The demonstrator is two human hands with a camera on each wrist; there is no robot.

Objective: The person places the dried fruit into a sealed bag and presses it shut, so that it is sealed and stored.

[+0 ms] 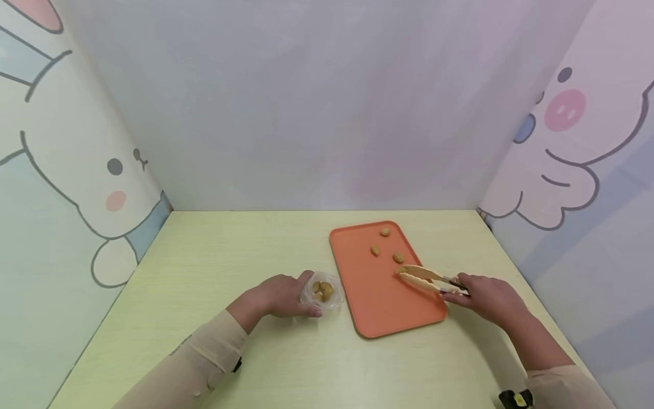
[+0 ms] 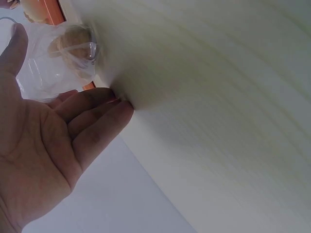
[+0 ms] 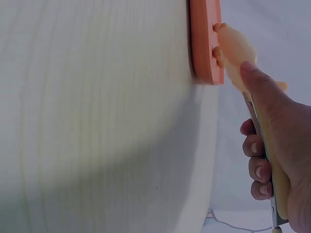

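Observation:
My left hand [image 1: 287,295] steadies a clear plastic bag [image 1: 335,286], thumb on its near side and index finger on its far side. Inside the bag lie several small golden-brown lumps [image 1: 323,291]. In the left wrist view, other fingertips of this hand [image 2: 53,136] reach down to the tabletop. My right hand [image 1: 487,298] grips metal-handled tongs [image 1: 421,278] with cream-coloured heads, its thumb along the top in the right wrist view. The tong tips are low over the orange tray [image 1: 378,307], around a brown piece [image 1: 402,270]. Further brown pieces [image 1: 398,258] lie on the tray's far half.
The pale wooden table [image 1: 230,244] runs back to a plain light wall [image 1: 306,113]. Side walls carry a cartoon rabbit [image 1: 76,142] on the left and a cartoon pig [image 1: 572,142] on the right. The bag stands close beside the tray's left edge.

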